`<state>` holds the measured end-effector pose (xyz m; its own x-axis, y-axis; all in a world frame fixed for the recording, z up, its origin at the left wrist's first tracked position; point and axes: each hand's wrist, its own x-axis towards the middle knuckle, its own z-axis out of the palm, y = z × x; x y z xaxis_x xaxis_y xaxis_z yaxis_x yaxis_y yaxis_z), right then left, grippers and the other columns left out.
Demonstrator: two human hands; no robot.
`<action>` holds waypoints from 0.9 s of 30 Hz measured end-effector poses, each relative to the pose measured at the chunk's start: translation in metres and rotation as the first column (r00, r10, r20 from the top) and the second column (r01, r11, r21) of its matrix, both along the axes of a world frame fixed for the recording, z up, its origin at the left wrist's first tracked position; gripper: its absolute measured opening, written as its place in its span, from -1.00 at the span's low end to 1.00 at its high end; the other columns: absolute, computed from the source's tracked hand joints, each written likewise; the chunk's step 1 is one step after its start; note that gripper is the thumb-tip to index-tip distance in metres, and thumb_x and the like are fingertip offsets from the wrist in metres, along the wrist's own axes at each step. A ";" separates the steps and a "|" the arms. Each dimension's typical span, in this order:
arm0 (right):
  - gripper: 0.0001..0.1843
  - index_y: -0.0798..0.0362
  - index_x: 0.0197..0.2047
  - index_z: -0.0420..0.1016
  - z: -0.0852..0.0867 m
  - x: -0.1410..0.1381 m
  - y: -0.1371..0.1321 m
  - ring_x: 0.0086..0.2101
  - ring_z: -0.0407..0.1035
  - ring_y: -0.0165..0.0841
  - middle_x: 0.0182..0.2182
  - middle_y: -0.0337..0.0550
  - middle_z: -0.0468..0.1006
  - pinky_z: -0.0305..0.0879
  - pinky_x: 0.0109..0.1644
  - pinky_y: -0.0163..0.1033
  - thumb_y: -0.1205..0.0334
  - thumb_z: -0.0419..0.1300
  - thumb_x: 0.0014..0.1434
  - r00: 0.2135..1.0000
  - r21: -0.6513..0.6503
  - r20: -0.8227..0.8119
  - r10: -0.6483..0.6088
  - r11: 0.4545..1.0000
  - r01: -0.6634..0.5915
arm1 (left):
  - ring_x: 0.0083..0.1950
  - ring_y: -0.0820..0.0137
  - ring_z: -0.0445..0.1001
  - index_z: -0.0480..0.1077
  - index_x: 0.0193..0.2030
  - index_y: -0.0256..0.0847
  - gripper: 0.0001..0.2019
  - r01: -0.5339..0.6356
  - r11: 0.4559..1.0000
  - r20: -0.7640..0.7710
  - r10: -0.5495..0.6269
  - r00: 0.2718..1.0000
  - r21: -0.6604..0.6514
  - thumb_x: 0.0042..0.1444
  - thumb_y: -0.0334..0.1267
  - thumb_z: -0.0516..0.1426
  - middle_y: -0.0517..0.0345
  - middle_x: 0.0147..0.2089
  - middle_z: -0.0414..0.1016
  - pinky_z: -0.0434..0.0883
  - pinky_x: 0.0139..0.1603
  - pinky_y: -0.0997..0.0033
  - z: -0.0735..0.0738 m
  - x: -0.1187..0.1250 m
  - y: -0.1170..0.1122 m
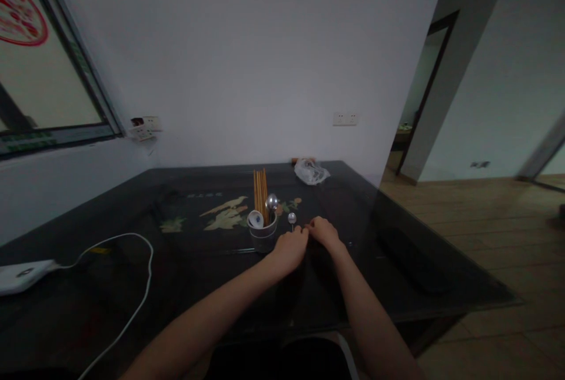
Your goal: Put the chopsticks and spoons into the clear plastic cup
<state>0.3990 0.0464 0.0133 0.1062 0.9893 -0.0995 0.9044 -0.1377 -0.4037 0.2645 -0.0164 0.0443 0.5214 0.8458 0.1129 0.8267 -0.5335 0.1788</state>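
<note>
A small metal spoon (292, 218) points away from me, its bowl showing just beyond my left hand (291, 247). The fingers of that hand are closed around where the spoon's handle disappears. My right hand (324, 232) is close beside it on the right, with bent fingertips pressed together near the left fingertips. Whatever those right fingers pinch, if anything, is too small to see. Left of the hands stands a metal cup (263, 241). Wooden chopsticks (260, 192), a large metal spoon (272, 202) and a white spoon (255, 219) stick up out of it.
The dark glossy table (198, 286) has a bird-and-flower picture on its top. A crumpled plastic bag (311, 172) lies near the wall. A white device (25, 277) with a white cable (149, 274) is on the left, and a dark long object (412, 259) on the right.
</note>
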 end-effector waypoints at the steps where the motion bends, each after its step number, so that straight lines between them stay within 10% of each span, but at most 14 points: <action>1: -0.67 0.06 -0.11 0.52 0.001 0.001 0.000 -0.05 0.43 -0.08 -0.09 0.13 0.54 0.29 -0.10 -0.14 0.06 0.07 0.20 1.000 -0.003 -0.002 -0.006 1.000 0.006 | -0.07 0.08 0.49 0.31 0.05 -0.39 -0.68 -0.058 0.998 -0.049 0.059 0.997 0.005 0.21 -0.47 -0.10 -0.30 -0.03 0.40 0.43 -0.11 0.11 -0.003 0.008 0.007; 13: -0.64 0.10 -0.10 0.51 0.006 0.003 -0.004 -0.04 0.43 -0.07 -0.05 0.20 0.51 0.30 -0.09 -0.11 0.06 0.05 0.20 1.000 -0.003 -0.018 0.001 1.000 -0.001 | -0.01 0.02 0.48 0.45 -0.06 -0.45 -0.72 -0.301 0.952 -0.153 0.289 0.945 -0.061 0.17 -0.46 -0.01 -0.40 -0.12 0.48 0.44 -0.12 0.13 -0.011 0.040 0.065; 27: -0.68 0.08 -0.09 0.51 0.006 0.010 -0.001 -0.02 0.41 -0.06 -0.04 0.16 0.51 0.30 -0.08 -0.11 0.10 0.08 0.19 0.999 -0.017 0.018 -0.050 0.999 0.050 | 0.01 0.03 0.48 0.45 -0.05 -0.32 -0.73 -0.263 0.952 -0.153 0.240 0.959 -0.155 0.09 -0.38 0.12 -0.35 -0.11 0.51 0.42 -0.05 0.08 -0.018 0.037 0.075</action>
<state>0.4094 0.0451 0.0197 0.1571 0.9810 -0.1141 0.9034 -0.1895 -0.3847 0.3014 0.0585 0.0259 0.2898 0.9517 -0.1011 0.9522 -0.2760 0.1309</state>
